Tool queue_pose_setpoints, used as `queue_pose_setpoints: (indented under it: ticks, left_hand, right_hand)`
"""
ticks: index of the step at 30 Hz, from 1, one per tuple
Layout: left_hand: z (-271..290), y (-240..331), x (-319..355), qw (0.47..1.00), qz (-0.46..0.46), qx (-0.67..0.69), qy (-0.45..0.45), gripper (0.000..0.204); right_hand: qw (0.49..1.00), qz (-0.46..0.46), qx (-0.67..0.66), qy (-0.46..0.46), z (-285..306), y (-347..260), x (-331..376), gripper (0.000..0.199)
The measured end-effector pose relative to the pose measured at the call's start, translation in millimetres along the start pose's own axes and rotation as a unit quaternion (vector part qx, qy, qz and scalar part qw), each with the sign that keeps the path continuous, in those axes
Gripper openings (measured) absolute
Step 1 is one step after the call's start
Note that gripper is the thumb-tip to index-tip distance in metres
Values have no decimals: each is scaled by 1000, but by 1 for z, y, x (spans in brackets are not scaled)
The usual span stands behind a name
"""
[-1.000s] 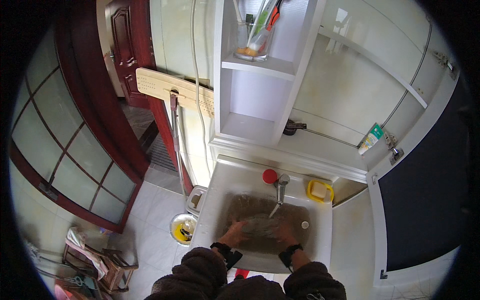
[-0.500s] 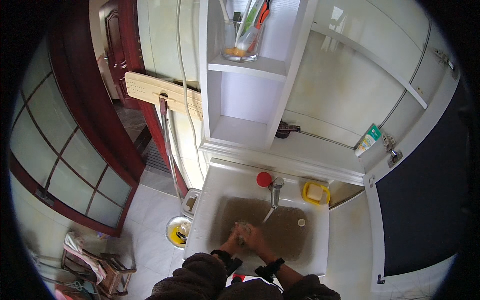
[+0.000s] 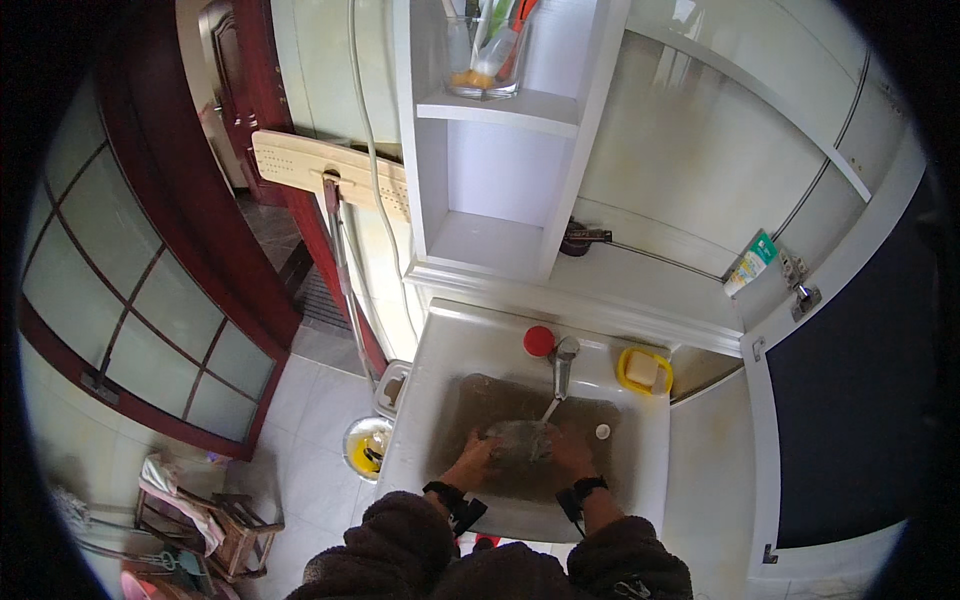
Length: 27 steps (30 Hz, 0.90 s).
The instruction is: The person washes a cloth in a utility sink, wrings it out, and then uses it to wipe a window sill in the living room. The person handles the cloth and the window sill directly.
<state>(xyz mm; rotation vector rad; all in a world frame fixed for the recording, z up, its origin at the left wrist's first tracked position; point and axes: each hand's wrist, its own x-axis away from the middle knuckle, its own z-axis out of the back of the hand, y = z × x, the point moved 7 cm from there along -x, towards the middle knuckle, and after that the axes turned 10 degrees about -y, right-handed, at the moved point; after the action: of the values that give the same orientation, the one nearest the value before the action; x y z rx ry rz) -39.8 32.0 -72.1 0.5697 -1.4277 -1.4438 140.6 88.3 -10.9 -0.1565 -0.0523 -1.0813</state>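
Sink: a white basin (image 3: 640, 470) full of brownish water, seen from straight above.
Cloth: a grey, wet bundle (image 3: 518, 440) sits in the middle of the basin, under the tap's stream and between the two hands.
Left hand: the left hand (image 3: 478, 452) is down in the water at the cloth's left edge, fingers curled onto it and gripping the fabric.
Right hand: the right hand (image 3: 568, 450) presses on the cloth's right side, fingers bent over it; it looks like a grip, though the water blurs the fingertips.
Wrists: a dark band on each wrist, dark fuzzy sleeves (image 3: 400, 545) coming in from the lower edge.
Tap: a chrome faucet (image 3: 563, 362) at the back rim, a thin stream of water falling onto the cloth.
Back rim: a red round cap (image 3: 539, 341) just left of the tap, a yellow soap dish (image 3: 644, 371) with a pale bar to its right.
In the water: a small white round plug (image 3: 602, 432) near the right hand.
Above: a white shelf unit (image 3: 500, 170) with a glass cup of brushes (image 3: 485, 55) on top.
Left side: a flat mop (image 3: 335, 180) leans by the dark red door frame; a bowl with yellow in it (image 3: 365, 448) stands on the tiled floor beside the sink.
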Motion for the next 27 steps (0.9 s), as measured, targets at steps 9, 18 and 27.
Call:
queue_pose_setpoints:
  ticks: [9,18,27]
  left_hand:
    - [-33,-57,-11,894,119,428,61,63]
    - [-33,-37,-27,961,-116,249,-23,56]
    - [3,55,17,974,-145,111,135,54]
  right_hand:
    - [947,-90,-149,-270,-72,-2,-21,47]
    - [916,63,-396,-27,13,-94,-7,36]
    - [979,-23,35,-199,-25,-4,-37,36]
